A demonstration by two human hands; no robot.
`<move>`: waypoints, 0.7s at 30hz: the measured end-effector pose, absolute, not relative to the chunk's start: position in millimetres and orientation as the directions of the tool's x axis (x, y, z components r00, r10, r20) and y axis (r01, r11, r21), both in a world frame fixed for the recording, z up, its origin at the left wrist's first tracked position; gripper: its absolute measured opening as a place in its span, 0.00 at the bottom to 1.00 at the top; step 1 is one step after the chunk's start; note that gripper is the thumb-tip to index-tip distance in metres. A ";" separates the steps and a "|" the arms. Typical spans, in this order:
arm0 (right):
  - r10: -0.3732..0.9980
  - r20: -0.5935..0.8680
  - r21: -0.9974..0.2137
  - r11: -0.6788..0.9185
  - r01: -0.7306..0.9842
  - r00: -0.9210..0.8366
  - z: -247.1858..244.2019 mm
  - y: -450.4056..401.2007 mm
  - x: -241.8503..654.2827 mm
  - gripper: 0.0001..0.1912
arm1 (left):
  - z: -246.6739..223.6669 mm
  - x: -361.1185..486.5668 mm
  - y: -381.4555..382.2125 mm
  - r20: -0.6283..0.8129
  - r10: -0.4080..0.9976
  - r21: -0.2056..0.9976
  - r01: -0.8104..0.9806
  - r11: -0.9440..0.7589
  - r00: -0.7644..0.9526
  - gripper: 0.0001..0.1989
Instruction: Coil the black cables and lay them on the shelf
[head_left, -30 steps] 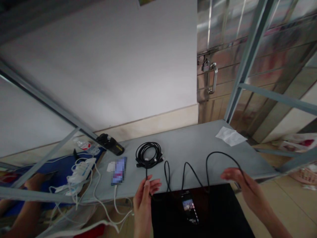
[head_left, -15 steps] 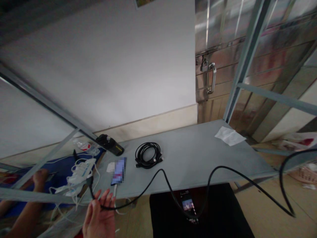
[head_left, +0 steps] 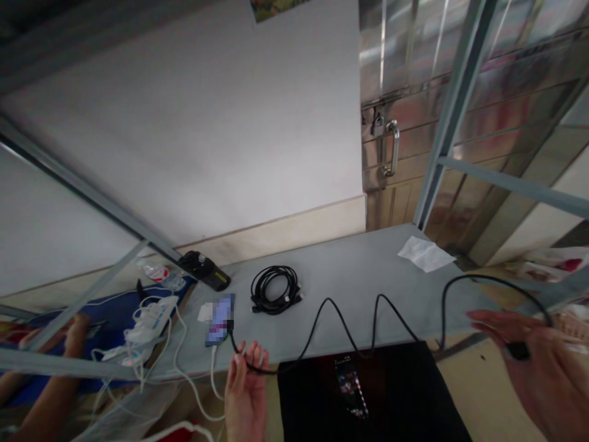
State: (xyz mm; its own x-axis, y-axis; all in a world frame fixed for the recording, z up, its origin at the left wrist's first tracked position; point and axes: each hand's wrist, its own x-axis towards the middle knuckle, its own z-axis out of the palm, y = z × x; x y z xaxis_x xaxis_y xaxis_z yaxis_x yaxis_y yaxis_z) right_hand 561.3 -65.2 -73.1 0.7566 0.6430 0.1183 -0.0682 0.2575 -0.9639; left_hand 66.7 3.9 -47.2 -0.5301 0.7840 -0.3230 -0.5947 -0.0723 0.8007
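Note:
A long black cable (head_left: 338, 312) hangs in loose bends between my two hands. At the lower middle, my left hand (head_left: 247, 383) pinches it near one end, palm up, with the plug in front of the phone (head_left: 219, 320). My right hand (head_left: 536, 362) is at the right edge, where the cable's other stretch reaches it; a small black piece shows against the palm. Behind the cable, a coiled black cable (head_left: 255, 293) lies on the grey board (head_left: 350, 264). A white cord (head_left: 213, 371) runs from the phone's lower end.
A black bottle (head_left: 205, 271) lies at the board's left, near a white power strip (head_left: 151, 319) with cords. White paper (head_left: 426, 253) rests at the right. Below is a black surface (head_left: 400, 393) with a lit screen. Another person's arms (head_left: 57, 380) show at the far left, beyond metal bars.
My left hand has moved right with the cable end, now over the phone. My right hand has come into view at the right, and the cable's bends have shifted and risen.

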 end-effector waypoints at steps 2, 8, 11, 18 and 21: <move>0.757 0.090 -0.965 0.228 -0.132 0.647 -80.4 -58.6 533.2 0.27 | -54.6 80.9 -0.1 -0.365 0.802 0.774 -0.633 -0.020 -0.473 0.07; 0.962 -0.012 -0.998 0.005 -0.065 0.272 -84.2 -56.3 437.6 0.33 | -59.7 129.0 -11.5 -0.383 0.899 0.740 -0.653 0.162 -0.211 0.17; 0.996 -0.057 -0.998 -0.057 -0.013 0.068 -78.4 -55.9 399.7 0.35 | -58.6 158.1 -11.2 -0.349 0.936 0.740 -0.626 0.246 -0.044 0.25; 0.995 -0.032 -0.995 -0.023 0.093 -0.097 -66.5 -49.1 366.0 0.37 | -44.2 209.3 -1.6 -0.340 0.928 0.786 -0.496 0.368 0.150 0.26; 0.997 0.000 -0.993 0.010 0.121 -0.081 -63.7 -45.5 370.6 0.34 | -26.9 218.1 0.6 -0.365 0.911 0.782 -0.468 0.412 0.191 0.30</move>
State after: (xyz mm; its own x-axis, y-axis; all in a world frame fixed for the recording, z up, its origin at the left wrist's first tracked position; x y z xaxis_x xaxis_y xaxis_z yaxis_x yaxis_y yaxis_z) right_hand 370.6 -45.5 -63.7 -0.0812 0.9967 0.0001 0.1213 0.0100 -0.9926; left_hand 218.1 0.6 -26.9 0.1911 0.9111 -0.3651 -0.4682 0.4116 0.7819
